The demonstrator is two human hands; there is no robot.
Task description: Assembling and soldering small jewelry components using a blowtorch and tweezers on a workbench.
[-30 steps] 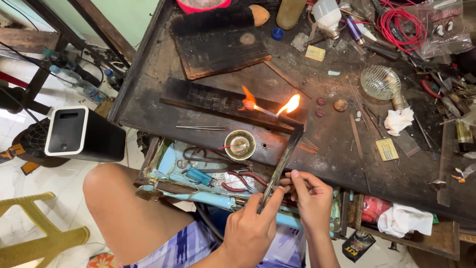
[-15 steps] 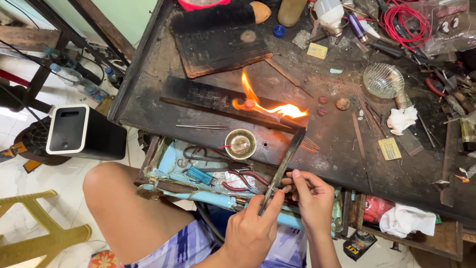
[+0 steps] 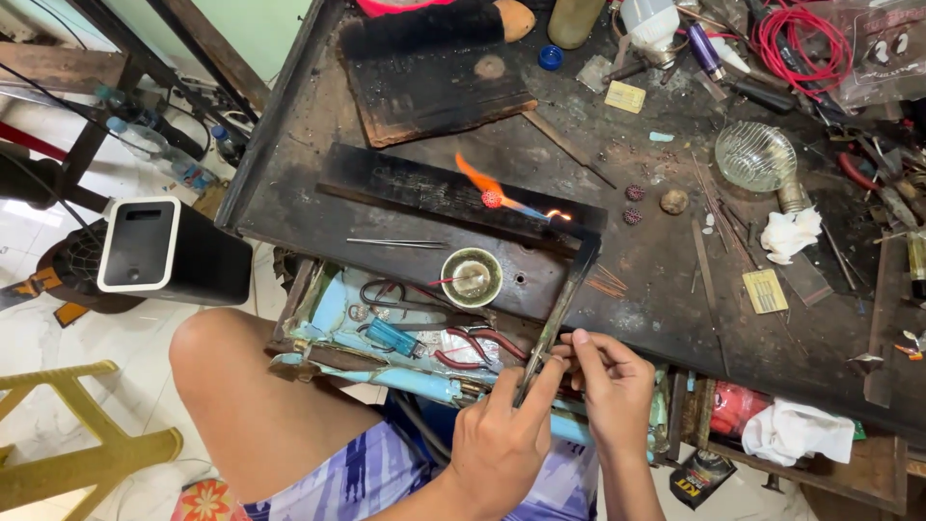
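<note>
Torch point(image 3: 564, 299), a long thin dark metal tube, runs from both hands up to its bent tip over the desk point(image 3: 289, 183), where an orange-blue flame point(image 3: 497, 188) plays on a small red bead point(image 3: 491, 199) sitting on a charred black block point(image 3: 434, 188). Left hand point(image 3: 502, 444) pinches the tube's lower end between thumb & fingers; right hand point(image 3: 612, 386) is closed on the same end just beside it, fingertips nearly touching the left's. Hands together, both clamped on the torch.

Handling, as a guess: tube looks stiff, light, smooth metal, so prob. a bit slippery; likely hot near the tip, so hold belongs at the low end, well away from flame, as now. Long lever = small wrist twitch swings the tip a lot, hence two-hand pinch. Bead looks tiny, light, loose on the block, easy to nudge off, & too hot for bare fingers. Tweezers point(image 3: 395, 242) lie near, below the block; small round dish point(image 3: 471, 277) just beside them.
</note>
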